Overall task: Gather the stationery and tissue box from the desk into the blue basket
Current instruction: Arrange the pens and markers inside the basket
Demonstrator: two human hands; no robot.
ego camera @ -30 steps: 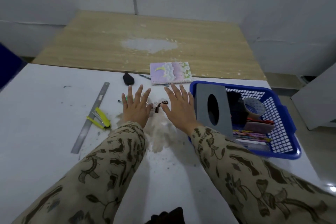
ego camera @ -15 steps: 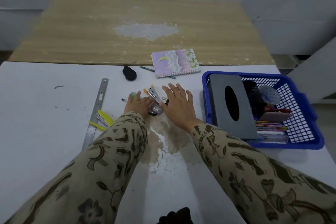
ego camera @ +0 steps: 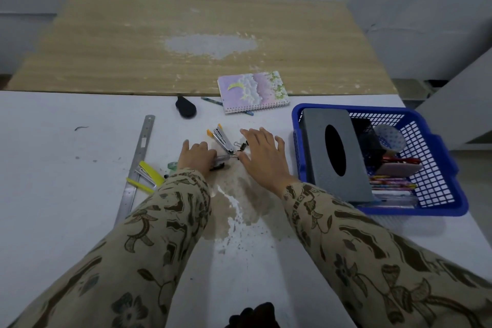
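Observation:
My left hand [ego camera: 195,157] is curled on the white desk, fingers closed over a clear pen [ego camera: 223,159] and a small black piece [ego camera: 217,167]. My right hand [ego camera: 262,153] lies flat with fingers apart, its thumb against black binder clips [ego camera: 241,145]. An orange-tipped metal stapler [ego camera: 222,137] lies between the hands. The blue basket [ego camera: 436,205] stands to the right with the grey tissue box [ego camera: 332,154], a tape roll [ego camera: 390,138] and several pens in it. On the desk lie a pastel spiral notebook [ego camera: 253,92], a steel ruler [ego camera: 138,157] and a yellow stapler [ego camera: 146,176].
A black teardrop-shaped object [ego camera: 186,108] and a teal pen [ego camera: 211,100] lie near the notebook. A green item [ego camera: 172,165] peeks out left of my left wrist. A worn wooden tabletop [ego camera: 186,42] adjoins the desk's far edge. The desk surface is scuffed between my forearms.
Both hands went from flat and spread to drawing small items together. The left hand has curled shut over them, and the orange stapler now shows between the hands.

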